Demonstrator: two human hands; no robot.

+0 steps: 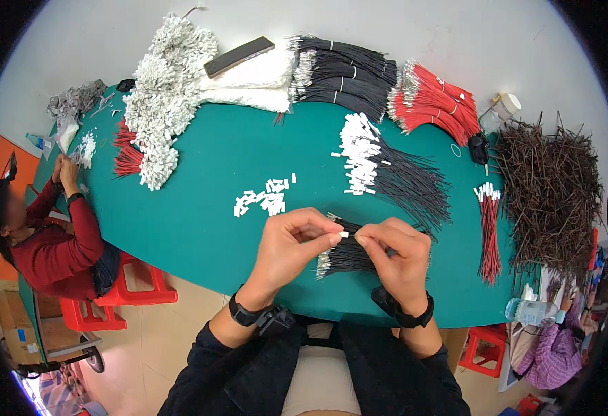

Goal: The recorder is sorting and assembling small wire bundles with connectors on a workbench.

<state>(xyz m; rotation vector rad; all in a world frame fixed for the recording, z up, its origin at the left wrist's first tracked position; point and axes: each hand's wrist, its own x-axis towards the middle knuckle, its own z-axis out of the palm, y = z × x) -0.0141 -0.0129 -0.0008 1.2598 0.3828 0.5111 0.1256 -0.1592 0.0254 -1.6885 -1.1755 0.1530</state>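
My left hand [281, 251] pinches a small white connector housing [344, 235] between thumb and forefinger. Facing it, my right hand [402, 258] has thumb and forefinger closed on a thin black wire, mostly covered by the fingers. Below both hands lies a bundle of black wires [349, 259] with bare metal tips at its left end. Loose white connector housings [274, 200] are scattered on the green table beyond my left hand. Farther off, a pile of black wires [409, 182] has white housings on its left ends.
Tied black bundles [345, 73], red bundles [435, 100] and a phone [239, 57] on white bags line the back. Brown wires [550, 197] heap at right, beside red-black wires [490, 239]. A white connector mound [168, 90] stands left; another person [61, 229] sits beyond it.
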